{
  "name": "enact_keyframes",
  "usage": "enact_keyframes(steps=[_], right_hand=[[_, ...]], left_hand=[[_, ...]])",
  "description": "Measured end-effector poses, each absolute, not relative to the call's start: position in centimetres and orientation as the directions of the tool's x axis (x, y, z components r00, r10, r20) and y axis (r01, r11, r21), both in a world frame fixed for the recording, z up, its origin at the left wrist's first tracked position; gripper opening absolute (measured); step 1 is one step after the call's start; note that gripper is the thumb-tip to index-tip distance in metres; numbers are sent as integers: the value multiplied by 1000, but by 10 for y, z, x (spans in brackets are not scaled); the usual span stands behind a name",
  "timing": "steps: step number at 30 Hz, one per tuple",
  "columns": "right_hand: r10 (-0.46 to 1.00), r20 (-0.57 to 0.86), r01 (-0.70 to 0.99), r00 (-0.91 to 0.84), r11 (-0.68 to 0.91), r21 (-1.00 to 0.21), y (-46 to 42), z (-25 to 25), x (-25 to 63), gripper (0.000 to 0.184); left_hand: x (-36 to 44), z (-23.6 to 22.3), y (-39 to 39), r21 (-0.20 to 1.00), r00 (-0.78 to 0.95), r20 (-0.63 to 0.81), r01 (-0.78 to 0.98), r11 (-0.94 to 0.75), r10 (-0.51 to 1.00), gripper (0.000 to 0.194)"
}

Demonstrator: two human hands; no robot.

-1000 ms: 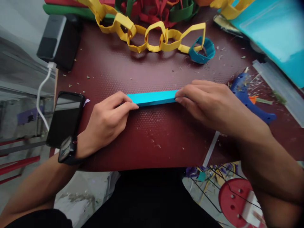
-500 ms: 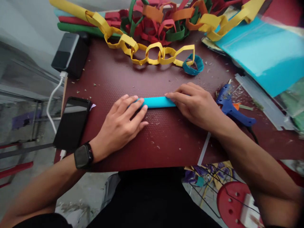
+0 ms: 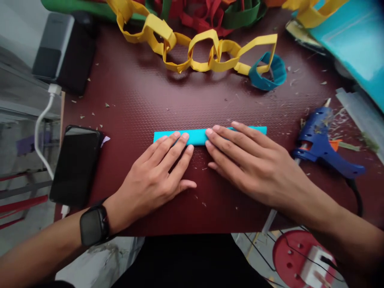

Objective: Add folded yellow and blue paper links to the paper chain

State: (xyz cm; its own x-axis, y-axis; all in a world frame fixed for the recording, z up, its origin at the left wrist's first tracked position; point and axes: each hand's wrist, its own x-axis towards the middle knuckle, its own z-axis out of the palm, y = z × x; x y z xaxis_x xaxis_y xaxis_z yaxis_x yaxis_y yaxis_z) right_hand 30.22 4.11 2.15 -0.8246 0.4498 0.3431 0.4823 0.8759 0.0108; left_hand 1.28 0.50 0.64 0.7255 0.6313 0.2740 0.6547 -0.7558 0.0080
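A folded strip of bright blue paper (image 3: 198, 137) lies lengthwise across the dark red tabletop (image 3: 135, 108). My left hand (image 3: 159, 172) rests open on its left part, fingers stretched out and tips on the paper. Flat over the right part lies my right hand (image 3: 249, 160), fingers extended and pressing on the strip, which shows past them at the right end. Beyond the hands, a yellow paper chain (image 3: 201, 52) ends in a darker blue paper ring (image 3: 267, 72).
A blue glue gun (image 3: 327, 144) lies at the right. On the left are a phone (image 3: 76, 166) and a black power bank (image 3: 64, 52) with a white cable (image 3: 40, 128). Blue sheets (image 3: 354, 44) lie at the back right. A red cable reel (image 3: 288, 256) stands below the table.
My right hand has gone from pinching the strip's right end to lying flat across it with fingers stretched out. My left hand stays on the left part. The view has shifted closer.
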Motion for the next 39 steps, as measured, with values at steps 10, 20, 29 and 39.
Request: enact_keyframes(steps=[10,20,29,39], right_hand=[[491,224,504,-842,864,0,31,23,297,47],[593,127,583,-795,805,-106,21,12,297,66],[618,93,602,-781,783,-156,22,7,299,74],[609,90,593,-788,790,-155,24,6,301,73]], left_hand=[[18,10,0,32,715,236,671,-741,658,78],[19,11,-4,37,696,182,701,-713,694,75],[21,8,-6,72,676,173,717,-694,716,77],[22,8,-6,75,671,171,721,-689,721,77]])
